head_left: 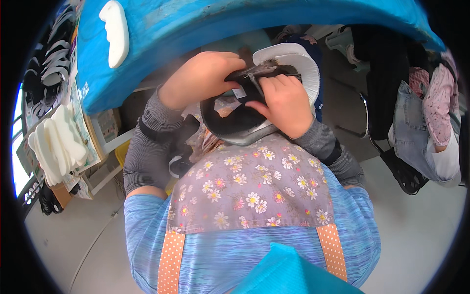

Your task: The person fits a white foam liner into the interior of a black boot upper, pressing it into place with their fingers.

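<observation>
Workshop w/ pale floor; a bright blue desk arches across the top of the view, one white foam insole lying on it, up and left of the grips. Far left of the hands, a stack of white insoles sits on a lower side shelf, within arm's reach; dark pieces hang on a rack behind it, too blurred to tell apart. The left hand is curled shut over the upper edge of a dark shoe upper, fingers wrapped onto its rim, prob. to keep the piece from turning while the other hand works. The upper is held close in front of the chest, above a grey flowered apron, not resting on the desk, which likely lets it be turned freely. It looks black, soft, bowl-shaped w/ the opening facing the camera, a small pale tag inside, a grey lower edge. Just right, the right hand presses down w/ fingers bent, closed onto the upper's inner edge near the tag; exact pinch is hidden by the knuckles. Behind both grips, touching the upper, a white sole curves round its far side. Well to the right, another person in denim sits on a chair, hands not seen working.
</observation>
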The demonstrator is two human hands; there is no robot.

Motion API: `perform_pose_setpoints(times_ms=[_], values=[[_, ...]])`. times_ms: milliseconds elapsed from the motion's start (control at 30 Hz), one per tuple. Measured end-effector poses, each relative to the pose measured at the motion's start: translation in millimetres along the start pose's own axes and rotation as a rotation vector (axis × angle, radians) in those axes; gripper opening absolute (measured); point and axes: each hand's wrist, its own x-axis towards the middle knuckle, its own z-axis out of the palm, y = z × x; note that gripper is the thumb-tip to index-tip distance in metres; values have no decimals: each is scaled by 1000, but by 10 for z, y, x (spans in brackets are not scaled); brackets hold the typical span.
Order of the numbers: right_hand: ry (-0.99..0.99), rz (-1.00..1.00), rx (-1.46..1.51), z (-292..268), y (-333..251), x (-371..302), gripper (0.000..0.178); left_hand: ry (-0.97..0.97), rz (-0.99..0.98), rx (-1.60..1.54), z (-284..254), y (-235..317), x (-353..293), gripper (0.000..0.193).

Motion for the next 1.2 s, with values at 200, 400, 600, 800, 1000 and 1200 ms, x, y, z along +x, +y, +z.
perform_pose_setpoints(times_ms=[200, 400, 600, 800, 1000, 1200], values=[[-112, 1, 321, 142, 35, 37, 23, 29, 59, -16, 59, -55, 21, 32], [-14, -70, 254, -82, 108, -11, 11, 50, 54, -37, 159, -90, -77, 30], [129, 65, 19, -132, 193, 6, 16, 116, 48, -6, 158, -51, -76, 24], [168, 38, 62, -199, 142, 131, 16, 113, -9, 41, 166, 14, -63, 25], [221, 56, 101, -193, 211, 139, 15, 178, -3, 68, 187, 23, -69, 27], [286, 166, 95, -121, 222, 159, 21, 169, 12, 77, 186, 96, -47, 27]])
